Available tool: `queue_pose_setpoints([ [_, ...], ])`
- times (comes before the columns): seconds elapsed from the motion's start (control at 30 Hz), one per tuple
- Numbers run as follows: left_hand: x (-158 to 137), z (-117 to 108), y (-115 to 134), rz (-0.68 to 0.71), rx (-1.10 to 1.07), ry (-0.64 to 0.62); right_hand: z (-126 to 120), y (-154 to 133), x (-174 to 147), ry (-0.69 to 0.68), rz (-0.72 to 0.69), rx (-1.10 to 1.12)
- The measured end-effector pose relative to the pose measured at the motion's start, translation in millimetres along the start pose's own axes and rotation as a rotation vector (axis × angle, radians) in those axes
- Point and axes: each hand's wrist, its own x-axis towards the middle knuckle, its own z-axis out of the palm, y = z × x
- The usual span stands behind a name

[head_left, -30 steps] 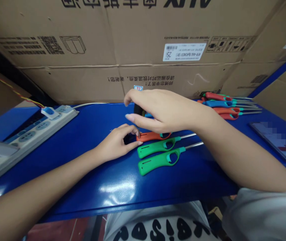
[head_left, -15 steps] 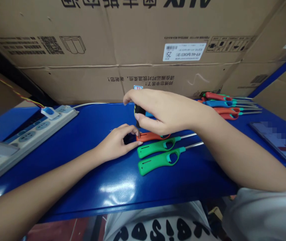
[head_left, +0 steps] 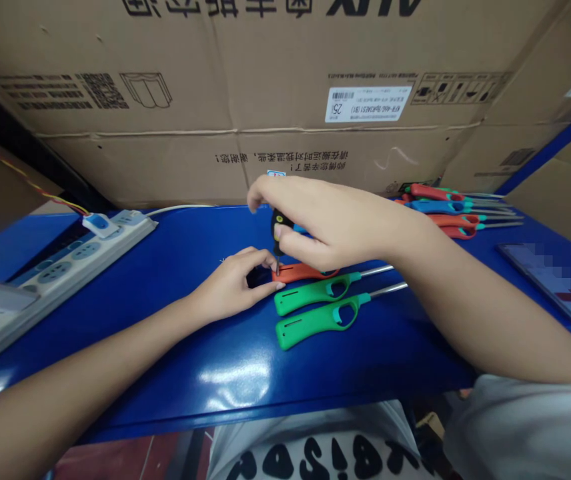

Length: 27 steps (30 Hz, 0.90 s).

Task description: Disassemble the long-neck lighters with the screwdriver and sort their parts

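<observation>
My right hand point(head_left: 310, 223) is closed around the dark handle of a screwdriver point(head_left: 278, 230), held upright with its metal tip on the butt end of an orange gas lighter point(head_left: 298, 272). My left hand point(head_left: 238, 283) pinches that lighter's end between thumb and fingers, steadying it on the blue surface. Two green gas lighters, a nearer one point(head_left: 310, 327) and a farther one point(head_left: 308, 296), lie side by side just in front of the orange one, metal tubes pointing right. A bit of blue behind my right hand is mostly hidden.
A pile of several red and blue lighters point(head_left: 440, 208) lies at the back right, with a phone point(head_left: 545, 280) in front of it. At left runs a white power strip point(head_left: 70, 273). A large cardboard box point(head_left: 275, 87) stands behind the blue table point(head_left: 175, 373).
The screwdriver handle has turned a little in my right hand, and a yellow-ringed mark now shows on it. My left hand and the lighters have stayed in place.
</observation>
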Motion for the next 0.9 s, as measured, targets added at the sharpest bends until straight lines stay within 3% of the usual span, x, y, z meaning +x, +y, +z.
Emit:
queue_pose_setpoints([
  [0.43,0.2,-0.6,1.1,-0.008,-0.04,-0.006,-0.7,-0.9,-0.6,0.025,0.043,-0.044],
  [0.9,-0.6,0.0,5.1,-0.036,-0.019,-0.016,-5.9,9.8,-6.9,0.035,-0.019,0.075],
])
